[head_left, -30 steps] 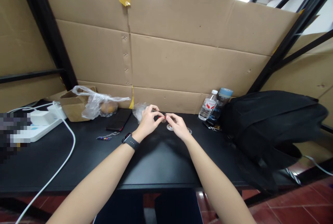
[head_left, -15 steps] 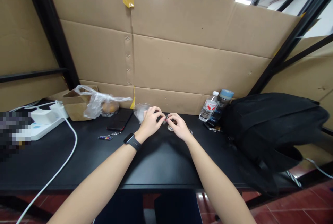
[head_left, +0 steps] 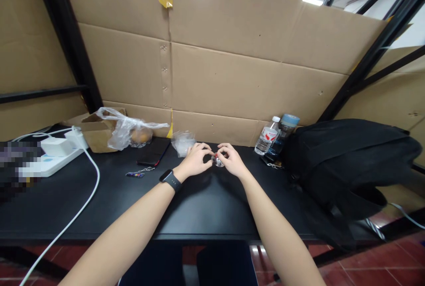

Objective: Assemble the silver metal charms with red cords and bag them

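Note:
A small shiny silver piece with red on it (head_left: 218, 161) sits low over the black table, between my hands. My left hand (head_left: 196, 160), with a dark watch (head_left: 169, 179) on its wrist, has its thumb and fingertips curled against the piece's left side. From the right, my right hand (head_left: 231, 161) pinches at the same piece, its fingertips covering part of it. The piece's exact kind is too small to make out. Just beyond my left fingers lies a crumpled clear plastic bag (head_left: 183, 143).
To the left are a black wallet-like case (head_left: 152, 152), a keychain (head_left: 135, 174), a bagged orange fruit (head_left: 141, 137), a cardboard box (head_left: 99, 133) and a white power strip (head_left: 55, 162) with a cable. Rightward stand a water bottle (head_left: 266, 139), a blue-lidded bottle (head_left: 288, 122) and a black backpack (head_left: 348, 162).
Both hands have come down a little toward the tabletop with the small piece. The clear disc seen under my right hand is now mostly hidden by or merged with the piece.

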A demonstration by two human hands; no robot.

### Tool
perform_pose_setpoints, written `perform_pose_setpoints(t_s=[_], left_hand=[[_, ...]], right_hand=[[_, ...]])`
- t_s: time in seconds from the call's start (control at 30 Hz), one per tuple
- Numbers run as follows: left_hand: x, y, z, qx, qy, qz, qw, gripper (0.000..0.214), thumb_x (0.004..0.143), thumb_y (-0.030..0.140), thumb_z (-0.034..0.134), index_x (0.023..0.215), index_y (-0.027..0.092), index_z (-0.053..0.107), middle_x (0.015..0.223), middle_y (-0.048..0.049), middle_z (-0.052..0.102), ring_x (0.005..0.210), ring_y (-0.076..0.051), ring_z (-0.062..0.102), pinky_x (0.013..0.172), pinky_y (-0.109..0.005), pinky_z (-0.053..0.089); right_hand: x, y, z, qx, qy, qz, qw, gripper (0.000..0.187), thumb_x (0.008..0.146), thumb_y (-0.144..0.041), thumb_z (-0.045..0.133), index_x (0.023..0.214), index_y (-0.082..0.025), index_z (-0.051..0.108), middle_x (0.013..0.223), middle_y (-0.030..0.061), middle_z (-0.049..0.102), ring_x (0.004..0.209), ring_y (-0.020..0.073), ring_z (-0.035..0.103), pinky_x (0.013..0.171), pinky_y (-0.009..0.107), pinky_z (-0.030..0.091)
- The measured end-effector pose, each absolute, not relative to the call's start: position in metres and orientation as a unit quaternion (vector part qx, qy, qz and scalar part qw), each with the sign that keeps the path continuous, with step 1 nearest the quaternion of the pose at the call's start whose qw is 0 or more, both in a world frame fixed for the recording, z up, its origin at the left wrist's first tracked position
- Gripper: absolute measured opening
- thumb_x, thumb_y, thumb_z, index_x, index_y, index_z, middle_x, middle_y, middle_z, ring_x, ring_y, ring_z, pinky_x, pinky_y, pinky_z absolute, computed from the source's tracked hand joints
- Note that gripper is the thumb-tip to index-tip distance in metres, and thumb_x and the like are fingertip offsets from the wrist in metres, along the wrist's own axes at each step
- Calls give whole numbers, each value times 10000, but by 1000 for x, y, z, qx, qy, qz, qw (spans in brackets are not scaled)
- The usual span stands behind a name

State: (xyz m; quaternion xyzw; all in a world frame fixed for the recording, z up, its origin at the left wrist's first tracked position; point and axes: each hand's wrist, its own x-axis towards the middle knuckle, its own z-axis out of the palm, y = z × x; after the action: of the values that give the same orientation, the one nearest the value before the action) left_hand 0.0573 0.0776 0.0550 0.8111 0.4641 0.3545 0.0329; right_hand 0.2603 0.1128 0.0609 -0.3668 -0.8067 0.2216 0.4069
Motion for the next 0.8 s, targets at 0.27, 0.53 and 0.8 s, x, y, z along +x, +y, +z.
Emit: perform_pose_setpoints(t_s=[0.27,0.53,0.8], left_hand=[[55,78,59,821,456,341,18,103,871,352,712,857,284,789,1056,-50,673,1116,-279,506,955,-448,374],[50,81,57,805,479,348,37,121,881,305,683,825,269,784,868,-53,739,974,-266,585,930,-429,338],[49,84,58,764,526,366,75,112,878,266,642,892,265,754,884,-25,784,956,-264,676,934,-438,383]], right_hand=[[263,116,58,-367,-830,186,377,167,917,-321,596,876,-214,717,1150,89,645,1061,225,621,814,336,512],[283,128,41,-464,-848,82,242,202,822,-202,688,1008,-250,751,948,57,710,870,206,664,785,314,474],[268,128,47,-385,-776,317,386,138,832,-304,672,870,-186,732,807,42,752,696,171,677,694,294,519]])
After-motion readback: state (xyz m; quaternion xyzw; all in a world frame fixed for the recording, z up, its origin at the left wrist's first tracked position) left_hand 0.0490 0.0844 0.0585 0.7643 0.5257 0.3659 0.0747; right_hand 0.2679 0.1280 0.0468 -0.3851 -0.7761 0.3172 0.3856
